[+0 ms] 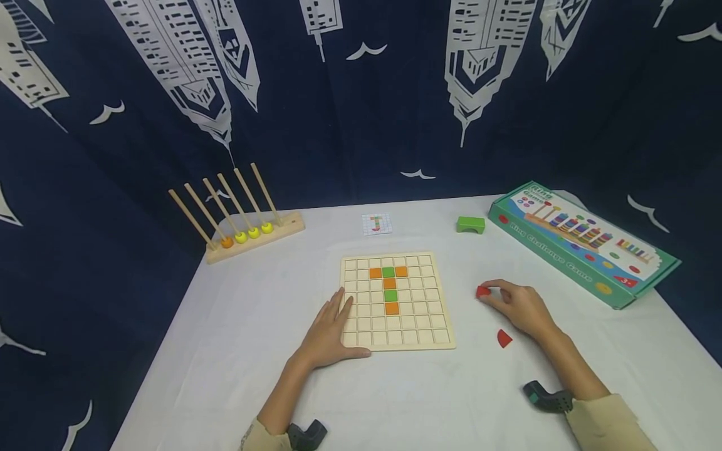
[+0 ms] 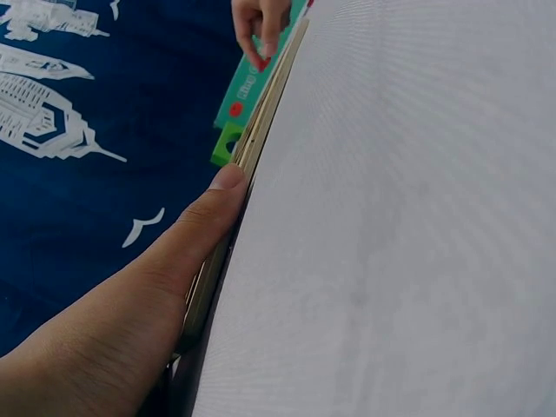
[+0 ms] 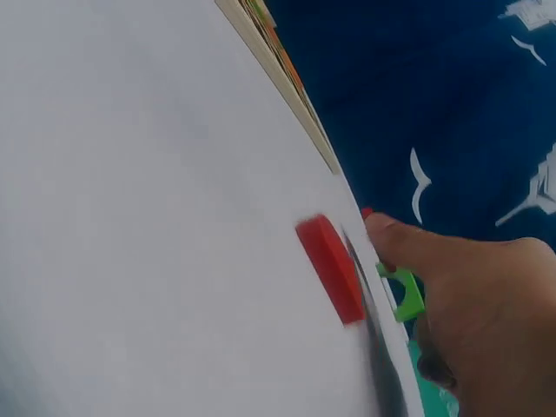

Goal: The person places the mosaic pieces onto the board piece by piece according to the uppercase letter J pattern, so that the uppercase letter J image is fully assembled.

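A square wooden grid board [image 1: 420,322] lies on the white table, with orange and green square tiles [image 1: 390,294] set in a T shape. My left hand [image 1: 327,338] rests at the board's left edge, fingers spread and straight, the thumb along the near edge. To the right of the board, my right hand [image 1: 521,307] pinches a small red piece [image 1: 482,292] between thumb and fingers; its full shape is hidden. Nearer to me lies a red quarter-circle piece [image 1: 504,338], seen from its side as a red block [image 3: 330,269] in the right wrist view.
Behind the board lies a small pattern card [image 1: 376,232]. A green arch block [image 1: 470,224] stands back right, beside a green game box [image 1: 570,263]. At back left is a wooden peg rack [image 1: 290,224] with orange and yellow rings. A dark blue printed cloth [image 1: 361,125] hangs behind.
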Available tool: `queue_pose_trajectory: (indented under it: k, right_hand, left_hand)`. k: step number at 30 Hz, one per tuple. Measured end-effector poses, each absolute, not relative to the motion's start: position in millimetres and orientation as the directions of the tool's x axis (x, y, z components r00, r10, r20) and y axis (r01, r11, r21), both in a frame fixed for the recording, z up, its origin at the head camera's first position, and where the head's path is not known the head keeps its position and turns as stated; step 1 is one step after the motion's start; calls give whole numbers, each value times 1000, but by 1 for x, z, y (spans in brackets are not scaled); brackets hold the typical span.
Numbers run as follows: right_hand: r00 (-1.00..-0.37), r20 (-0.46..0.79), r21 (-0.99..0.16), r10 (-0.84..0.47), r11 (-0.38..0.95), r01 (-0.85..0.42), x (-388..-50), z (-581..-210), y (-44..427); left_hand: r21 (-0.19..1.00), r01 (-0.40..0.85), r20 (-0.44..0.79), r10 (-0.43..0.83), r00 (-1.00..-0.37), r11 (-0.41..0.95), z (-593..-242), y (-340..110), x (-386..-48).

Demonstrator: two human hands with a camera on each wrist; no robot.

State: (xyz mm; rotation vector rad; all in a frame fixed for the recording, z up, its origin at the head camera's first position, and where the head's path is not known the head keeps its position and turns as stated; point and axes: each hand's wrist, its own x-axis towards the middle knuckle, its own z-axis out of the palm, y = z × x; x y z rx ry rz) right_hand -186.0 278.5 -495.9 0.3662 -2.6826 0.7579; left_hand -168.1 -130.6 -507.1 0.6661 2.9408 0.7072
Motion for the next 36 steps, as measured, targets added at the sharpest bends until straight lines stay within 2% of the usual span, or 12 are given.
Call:
queue_pose_trajectory:
  k: [5,9,16,23,36]
  right_hand:
    - [-878,380,-453,-290,770,-450,-181,-492,241]
    - [-815,384,-445,-434,687,-575,-179,-489,204]
    - [-745,384,-441,-545,600,-667,-180,-488,156]
    - [-728,371,-400,-576,609,-685,-184,-491,133]
    - [-730,364,-387,-579,619,-684,-185,-491,131]
  left_hand:
    - [447,402,61,421,-905,799,-507,-130,-169]
    - [452,400,63,419,-906,797,-506,-130,-168]
    - [443,399,55,420,-906,803,-505,-131,-168]
    - [427,398,37,424,-905,812,-508,-132,-169]
    - [427,402,47,425,-904,810,-507,-132,-170]
